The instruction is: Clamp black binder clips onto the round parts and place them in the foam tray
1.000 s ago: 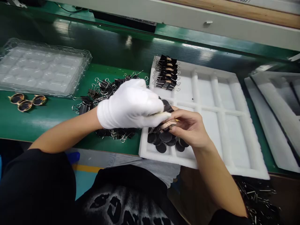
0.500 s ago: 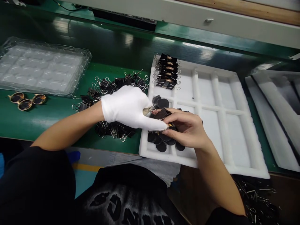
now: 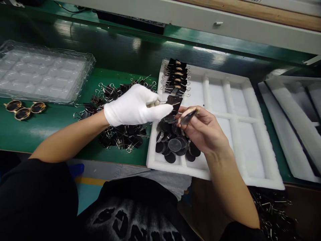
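Left hand [image 3: 136,106] grips a black metal clip [image 3: 175,101], right hand [image 3: 206,131] a gold-edged rounded piece [image 3: 187,116], near a white foam tray's left edge [image 3: 151,156].

This looks like a workshop to me: there's a long green workbench [image 3: 62,135], a big heap of black clips [image 3: 122,135], lots of round dark discs [image 3: 175,144] and a white foam tray [image 3: 163,164].

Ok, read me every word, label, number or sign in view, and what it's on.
None is clearly legible.
Black shirt: large pale-edged letters, distorted and cut off; not quotable.
Top-right pale panel: small cut-off marks, unreadable.
Binder clips and dark discs: no text I can make out.
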Demonstrator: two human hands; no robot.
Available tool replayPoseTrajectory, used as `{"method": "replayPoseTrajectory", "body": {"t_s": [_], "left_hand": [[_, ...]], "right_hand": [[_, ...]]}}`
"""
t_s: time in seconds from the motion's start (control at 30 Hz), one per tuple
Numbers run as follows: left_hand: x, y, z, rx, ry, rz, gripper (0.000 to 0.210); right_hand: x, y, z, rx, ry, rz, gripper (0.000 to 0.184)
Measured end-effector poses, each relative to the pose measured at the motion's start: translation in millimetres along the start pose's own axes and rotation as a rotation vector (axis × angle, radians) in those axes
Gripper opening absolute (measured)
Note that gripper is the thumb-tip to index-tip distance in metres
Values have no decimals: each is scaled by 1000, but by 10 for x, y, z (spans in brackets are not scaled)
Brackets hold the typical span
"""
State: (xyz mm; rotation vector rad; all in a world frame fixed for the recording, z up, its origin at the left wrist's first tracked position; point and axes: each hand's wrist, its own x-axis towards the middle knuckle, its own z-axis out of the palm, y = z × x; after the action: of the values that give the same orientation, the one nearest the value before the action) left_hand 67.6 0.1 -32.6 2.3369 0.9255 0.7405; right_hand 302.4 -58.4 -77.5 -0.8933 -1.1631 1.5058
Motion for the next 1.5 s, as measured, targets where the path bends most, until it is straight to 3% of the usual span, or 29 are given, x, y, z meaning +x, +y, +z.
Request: {"method": "replayPoseTrajectory", "body": {"t_s": [0.1, 0.2, 0.4, 0.53, 0.77, 0.87, 1.0, 1.1, 1.23, 1.3, 1.4, 1.5], "left_hand": [[-9, -10, 46, -23, 32, 38, 52], [-36, 15, 143, -22, 44, 45, 49], [-48, 75, 300, -21, 131, 53, 52], [-29, 108, 311, 40, 96, 23, 49], [-8, 118, 339, 105, 56, -46, 48], [16, 104, 209, 166, -78, -52, 47], [18, 30, -189, 268, -340, -9, 52], [-41, -56, -432, 490, -443, -125, 61], [-159, -90, -408, 699, -592, -296, 71], [-201, -71, -282, 732, -581, -305, 67], [-236, -80, -118, 705, -469, -261, 48], [-258, -184, -142, 650, -384, -195, 38]], "right_hand": [[46, 41, 10, 147, 174, 53, 28], [55, 109, 39, 198, 257, 60, 33], [33, 196, 92, 172, 311, 26, 31], [29, 191, 134, 270, 305, 44, 26], [21, 206, 182, 225, 338, 48, 26], [18, 169, 174, 251, 343, 40, 24], [15, 27, 128, 324, 383, 11, 20], [26, -71, 75, 434, 442, -30, 18], [44, -105, 28, 465, 399, -36, 18], [47, -94, 14, 421, 369, -38, 19], [42, -72, -24, 268, 339, -36, 18], [26, -55, -83, 76, 290, -56, 20]]}}
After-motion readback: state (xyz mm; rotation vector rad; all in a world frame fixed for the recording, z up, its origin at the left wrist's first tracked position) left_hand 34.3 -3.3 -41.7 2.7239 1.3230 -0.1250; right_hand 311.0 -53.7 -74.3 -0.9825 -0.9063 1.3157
